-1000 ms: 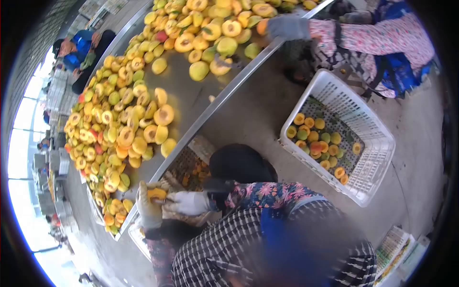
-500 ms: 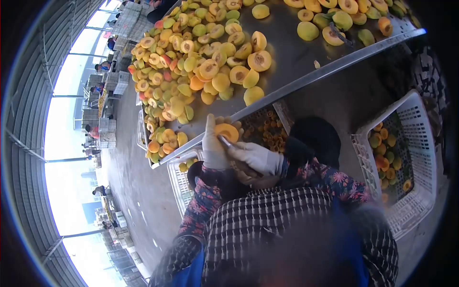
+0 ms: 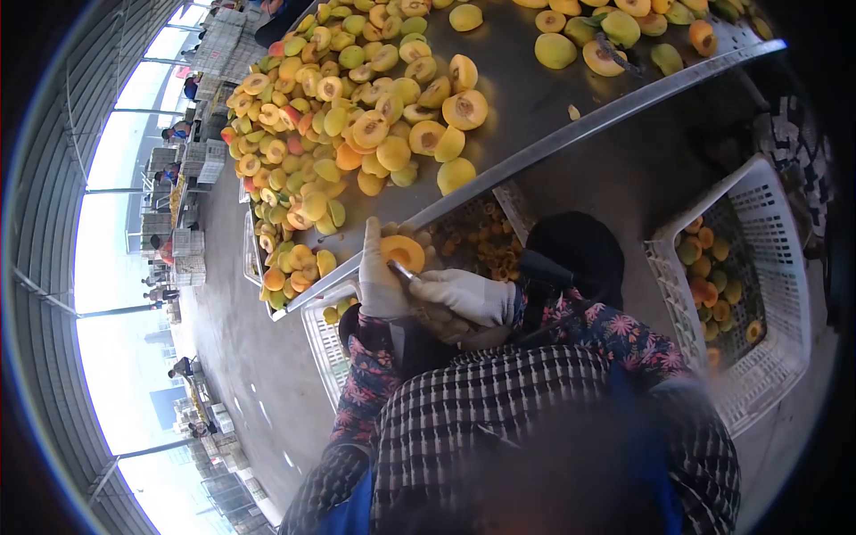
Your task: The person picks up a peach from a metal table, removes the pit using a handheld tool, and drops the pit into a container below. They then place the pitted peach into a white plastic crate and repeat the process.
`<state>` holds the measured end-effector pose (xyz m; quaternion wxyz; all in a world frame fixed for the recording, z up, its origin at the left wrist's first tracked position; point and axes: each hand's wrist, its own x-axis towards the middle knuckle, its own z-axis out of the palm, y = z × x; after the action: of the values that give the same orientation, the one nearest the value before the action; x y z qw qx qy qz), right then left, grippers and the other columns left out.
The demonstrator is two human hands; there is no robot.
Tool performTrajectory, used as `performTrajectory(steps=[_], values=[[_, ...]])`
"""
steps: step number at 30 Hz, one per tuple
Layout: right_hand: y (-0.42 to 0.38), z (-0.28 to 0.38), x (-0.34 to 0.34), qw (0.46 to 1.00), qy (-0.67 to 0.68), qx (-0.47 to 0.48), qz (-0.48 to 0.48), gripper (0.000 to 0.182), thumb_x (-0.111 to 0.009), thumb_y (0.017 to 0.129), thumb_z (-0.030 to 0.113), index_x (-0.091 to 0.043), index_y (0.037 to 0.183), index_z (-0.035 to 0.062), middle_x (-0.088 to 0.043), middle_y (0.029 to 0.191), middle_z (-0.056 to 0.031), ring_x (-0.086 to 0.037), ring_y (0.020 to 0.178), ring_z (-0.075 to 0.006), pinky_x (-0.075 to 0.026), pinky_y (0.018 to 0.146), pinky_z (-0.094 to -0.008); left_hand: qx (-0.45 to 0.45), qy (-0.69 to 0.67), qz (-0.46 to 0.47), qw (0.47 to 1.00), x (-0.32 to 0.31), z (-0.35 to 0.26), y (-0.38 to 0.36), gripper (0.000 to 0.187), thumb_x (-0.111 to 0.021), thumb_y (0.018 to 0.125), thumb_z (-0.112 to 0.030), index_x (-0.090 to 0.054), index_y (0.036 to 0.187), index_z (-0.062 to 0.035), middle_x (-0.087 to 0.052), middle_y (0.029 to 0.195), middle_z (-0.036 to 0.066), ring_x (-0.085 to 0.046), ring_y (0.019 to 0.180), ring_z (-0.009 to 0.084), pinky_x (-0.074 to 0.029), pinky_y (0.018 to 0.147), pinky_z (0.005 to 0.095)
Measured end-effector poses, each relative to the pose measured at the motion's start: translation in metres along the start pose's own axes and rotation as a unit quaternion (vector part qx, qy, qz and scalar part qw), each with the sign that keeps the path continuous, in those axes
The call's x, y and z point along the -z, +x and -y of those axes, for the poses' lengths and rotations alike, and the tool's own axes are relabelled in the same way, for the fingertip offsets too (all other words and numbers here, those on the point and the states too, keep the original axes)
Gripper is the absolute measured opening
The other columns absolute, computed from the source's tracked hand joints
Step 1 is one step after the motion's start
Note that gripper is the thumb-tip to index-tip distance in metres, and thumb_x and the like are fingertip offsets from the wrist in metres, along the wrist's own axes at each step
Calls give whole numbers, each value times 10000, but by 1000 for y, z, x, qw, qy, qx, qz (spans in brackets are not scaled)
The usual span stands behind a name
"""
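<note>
My left hand (image 3: pixel 382 283), in a pale glove, holds a halved yellow fruit (image 3: pixel 404 253) with its cut face up. My right hand (image 3: pixel 464 295), gloved too, is wrapped round a small metal tool (image 3: pixel 401 269), whose tip touches the fruit's lower edge. Just beyond my hands runs the metal rim of a table (image 3: pixel 526 166). A big heap of halved fruit (image 3: pixel 370 129) lies on its left part, and more fruit (image 3: pixel 622 28) lies at its far right.
A white crate (image 3: pixel 769 259) with fruit stands at the right. Below the table edge is a crate of small orange pieces (image 3: pixel 486 242). Another white crate (image 3: pixel 323 343) stands left of my hands. Several people sit far off at the left.
The whole view has shifted slightly, so the table, heap and hands appear a little further left. The fruit half and the tool remain in my hands.
</note>
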<state>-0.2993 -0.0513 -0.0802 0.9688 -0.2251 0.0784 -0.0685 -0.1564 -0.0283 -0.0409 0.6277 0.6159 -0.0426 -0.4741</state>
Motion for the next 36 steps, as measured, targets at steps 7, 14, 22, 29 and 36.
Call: performTrajectory(steps=[7, 14, 22, 29, 36], values=[[0, -4, 3, 999, 5, -7, 35, 225, -487, 1006, 306, -510, 901, 108, -404, 589, 24, -339, 411, -81, -267, 372, -232, 5, -94, 5, 996, -6, -5, -10, 319, -578, 950, -438, -540, 1017, -129, -616, 997, 69, -632, 897, 290, -548, 776, 432], [-6, -4, -1, 996, 47, -29, 71, 159, -525, 985, 251, -541, 971, 94, -387, 598, 53, -324, 447, -53, -224, 372, -226, -108, 8, 28, 994, 11, -23, 11, 462, -621, 912, -477, -530, 1110, -70, -601, 1068, 115, -649, 915, 314, -575, 785, 450], [11, -30, 34, 867, -469, 167, -32, 300, -510, 977, 305, -548, 1110, 39, -626, 843, -136, -620, 744, -243, -485, 681, -366, -334, 588, -174, 716, 122, -104, 39, 379, -661, 890, -341, -677, 1079, -12, -690, 946, 135, -659, 936, 223, -493, 837, 330], [10, -13, 20, 908, -402, 44, -111, 443, -520, 957, 407, -565, 1156, 13, -653, 952, -225, -648, 916, -352, -475, 845, -419, -341, 580, 23, 740, 10, -101, 60, 515, -721, 817, -365, -625, 1197, -30, -649, 1117, 169, -631, 1015, 307, -484, 912, 385], [13, -28, 27, 784, -604, 7, -144, 472, -522, 930, 433, -587, 1090, -6, -657, 987, -247, -634, 958, -407, -464, 850, -475, -409, 796, 93, 437, -119, -34, 78, 574, -698, 793, -483, -648, 1131, -22, -679, 1017, 137, -667, 906, 277, -505, 824, 360]])
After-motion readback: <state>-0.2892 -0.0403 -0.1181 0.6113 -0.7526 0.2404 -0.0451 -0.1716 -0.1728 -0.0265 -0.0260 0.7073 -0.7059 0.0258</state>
